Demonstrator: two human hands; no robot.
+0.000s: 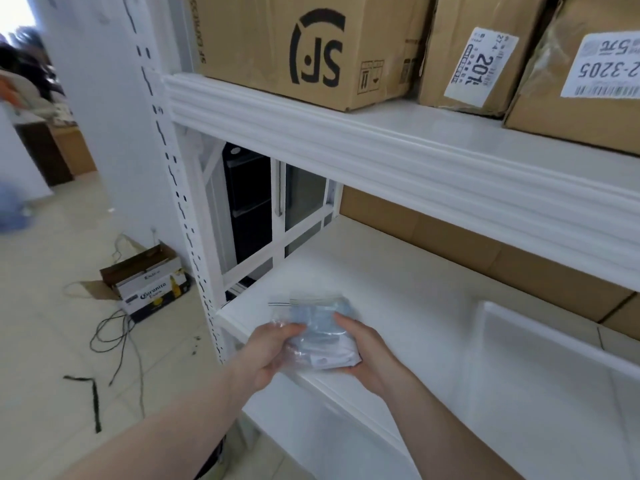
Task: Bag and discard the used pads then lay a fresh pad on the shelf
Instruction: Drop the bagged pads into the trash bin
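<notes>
Storeroom: white metal rack (194,209) w/ labelled shipping cartons (301,46).

Light: bright, even, soft shadows | Source: blown-out window (20,10) top left | Blur: left edge smeared | Distortion: wide-angle bowing of shelf beam (398,157)

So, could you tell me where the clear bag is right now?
The clear bag sits low in the head view, held between both hands at the shelf's front left edge.
</notes>
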